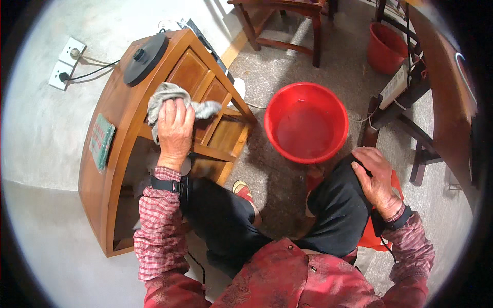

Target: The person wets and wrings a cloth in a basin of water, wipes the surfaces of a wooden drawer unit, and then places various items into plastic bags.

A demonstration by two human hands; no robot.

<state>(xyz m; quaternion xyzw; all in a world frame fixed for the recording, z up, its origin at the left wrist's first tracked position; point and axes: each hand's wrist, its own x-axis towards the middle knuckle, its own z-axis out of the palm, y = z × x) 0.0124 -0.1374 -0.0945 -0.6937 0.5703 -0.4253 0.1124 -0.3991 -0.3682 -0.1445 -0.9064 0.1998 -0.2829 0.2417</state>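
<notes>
A wooden cabinet [134, 119] with panelled front and open shelves stands to my left against the wall. My left hand [175, 128] is closed on a grey cloth [169, 92] and presses it against the cabinet's front, near the top edge; part of the cloth trails off to the right. My right hand [374, 177] lies on my right knee with its fingers stretched out, holding nothing. On the floor ahead, between my feet and the chair, sits a red basin [307, 123] with water in it.
On the cabinet top are a black round kettle base [146, 59] and a green packet [102, 141]. Its cord runs to a wall socket [67, 62]. A wooden chair [287, 43] stands at the back, a red bucket [386, 49] at the back right, and a dark wooden table [444, 87] along the right.
</notes>
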